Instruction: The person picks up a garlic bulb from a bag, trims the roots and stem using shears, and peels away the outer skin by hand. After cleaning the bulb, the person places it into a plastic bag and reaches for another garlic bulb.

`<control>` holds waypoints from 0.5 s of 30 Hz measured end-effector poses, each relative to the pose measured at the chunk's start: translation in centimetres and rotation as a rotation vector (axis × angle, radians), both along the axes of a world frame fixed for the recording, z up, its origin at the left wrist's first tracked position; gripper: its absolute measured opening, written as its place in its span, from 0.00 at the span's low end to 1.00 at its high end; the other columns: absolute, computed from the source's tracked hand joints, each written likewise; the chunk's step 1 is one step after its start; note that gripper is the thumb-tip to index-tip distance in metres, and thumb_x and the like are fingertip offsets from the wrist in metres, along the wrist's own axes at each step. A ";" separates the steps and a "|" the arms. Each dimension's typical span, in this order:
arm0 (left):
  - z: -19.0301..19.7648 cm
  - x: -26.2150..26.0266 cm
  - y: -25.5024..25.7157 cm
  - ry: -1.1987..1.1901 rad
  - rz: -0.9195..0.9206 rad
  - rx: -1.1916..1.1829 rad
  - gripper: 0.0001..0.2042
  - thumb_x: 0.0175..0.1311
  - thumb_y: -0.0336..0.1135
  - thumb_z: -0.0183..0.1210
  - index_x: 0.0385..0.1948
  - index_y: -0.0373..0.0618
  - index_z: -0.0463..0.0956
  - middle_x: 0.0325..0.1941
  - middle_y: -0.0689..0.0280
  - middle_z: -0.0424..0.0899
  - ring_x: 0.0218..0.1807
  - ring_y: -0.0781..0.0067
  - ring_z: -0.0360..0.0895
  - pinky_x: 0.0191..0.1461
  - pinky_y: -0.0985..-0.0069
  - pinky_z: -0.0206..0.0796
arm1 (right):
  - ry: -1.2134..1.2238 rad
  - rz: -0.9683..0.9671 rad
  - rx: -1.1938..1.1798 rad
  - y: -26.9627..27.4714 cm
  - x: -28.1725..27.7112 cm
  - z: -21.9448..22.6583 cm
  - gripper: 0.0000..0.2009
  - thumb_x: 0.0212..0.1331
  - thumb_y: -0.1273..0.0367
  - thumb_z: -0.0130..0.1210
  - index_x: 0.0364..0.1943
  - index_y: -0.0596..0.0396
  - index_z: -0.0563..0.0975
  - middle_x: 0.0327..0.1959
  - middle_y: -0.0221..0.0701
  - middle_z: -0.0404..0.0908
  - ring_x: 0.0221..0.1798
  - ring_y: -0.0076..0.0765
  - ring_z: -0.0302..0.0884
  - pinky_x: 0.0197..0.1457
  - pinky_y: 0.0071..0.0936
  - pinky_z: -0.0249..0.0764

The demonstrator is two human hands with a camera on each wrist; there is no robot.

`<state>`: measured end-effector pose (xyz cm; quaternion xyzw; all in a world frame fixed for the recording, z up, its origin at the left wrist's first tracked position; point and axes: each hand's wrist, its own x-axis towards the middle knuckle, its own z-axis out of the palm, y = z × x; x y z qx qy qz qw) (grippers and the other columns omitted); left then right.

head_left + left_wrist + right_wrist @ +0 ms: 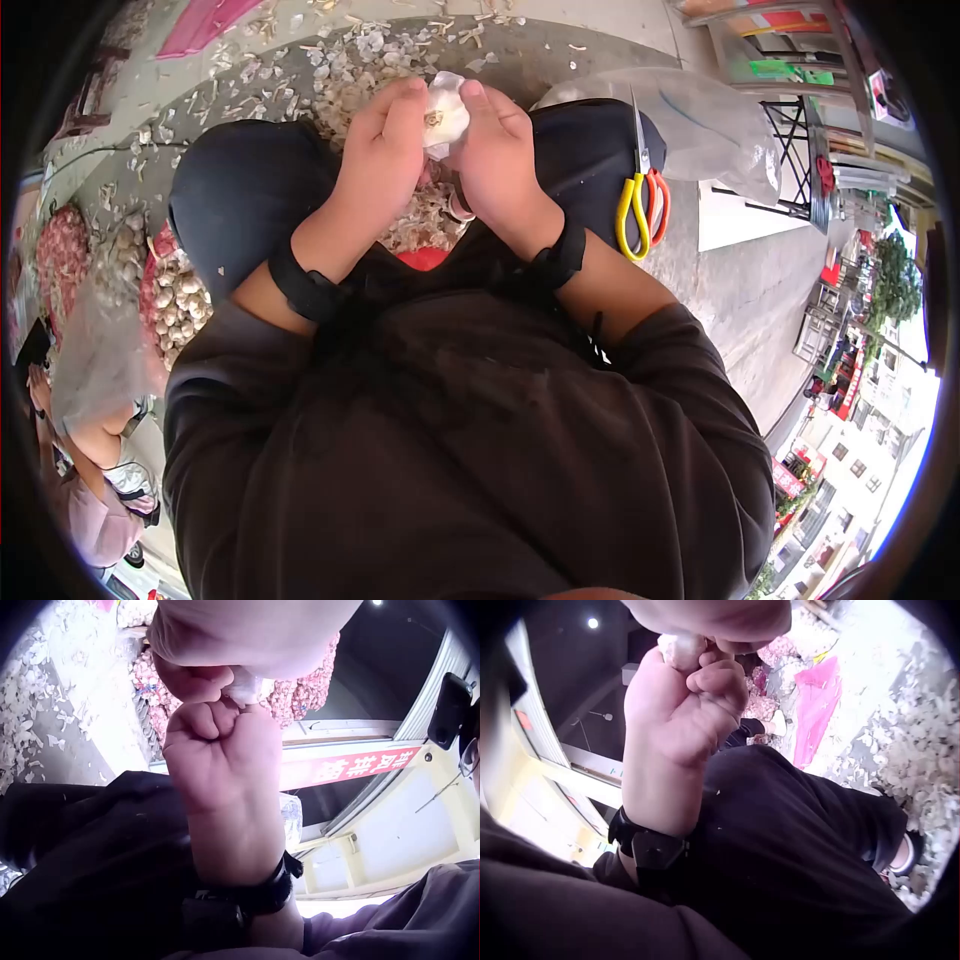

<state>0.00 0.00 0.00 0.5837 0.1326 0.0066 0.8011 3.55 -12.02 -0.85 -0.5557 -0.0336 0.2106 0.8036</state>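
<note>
In the head view a whitish garlic bulb, its cut stem end showing, is held up between both hands. My left hand grips it from the left, fingers curled and thumb against its side. From the right, my right hand pinches the same bulb with its thumb and curled fingers. Part of the bulb shows between the hands in the right wrist view; the fingers hide most of the rest. Loose papery garlic skins lie below the hands, between the legs.
Scissors with yellow and orange handles lie on the right thigh. Garlic skins litter the ground ahead. A mesh bag of garlic bulbs stands at the left, near another person. A clear plastic bag lies beyond the right knee.
</note>
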 end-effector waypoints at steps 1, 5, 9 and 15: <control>0.1 0.0 0.0 0.022 0.000 -0.056 0.16 0.74 0.44 0.44 0.36 0.43 0.76 0.21 0.70 0.74 0.15 0.83 0.65 0.19 0.84 0.59 | 0.101 0.022 0.113 0.2 0.1 0.4 0.11 0.73 0.65 0.45 0.41 0.57 0.76 0.28 0.35 0.81 0.25 0.33 0.78 0.29 0.31 0.76; 0.3 0.3 1.1 0.086 -0.009 -0.083 0.15 0.73 0.43 0.45 0.37 0.42 0.75 0.25 0.69 0.76 0.20 0.83 0.69 0.20 0.84 0.61 | -0.173 -0.003 -0.335 0.3 1.1 -0.4 0.08 0.70 0.69 0.48 0.41 0.58 0.77 0.34 0.35 0.81 0.33 0.33 0.80 0.35 0.31 0.76; 1.4 0.3 0.7 0.091 0.027 -0.127 0.12 0.71 0.39 0.49 0.42 0.40 0.74 0.34 0.65 0.78 0.32 0.79 0.76 0.29 0.80 0.69 | -1.068 -0.038 -0.712 -0.6 2.0 -0.1 0.09 0.57 0.77 0.54 0.42 0.58 0.76 0.35 0.39 0.80 0.35 0.45 0.78 0.39 0.38 0.75; -0.8 0.7 1.8 0.119 0.042 -0.273 0.11 0.69 0.33 0.50 0.47 0.38 0.74 0.43 0.60 0.81 0.40 0.72 0.79 0.41 0.74 0.74 | -1.128 -0.100 -0.903 -0.2 1.4 0.6 0.26 0.50 0.79 0.56 0.58 0.56 0.71 0.53 0.44 0.72 0.56 0.54 0.69 0.56 0.42 0.71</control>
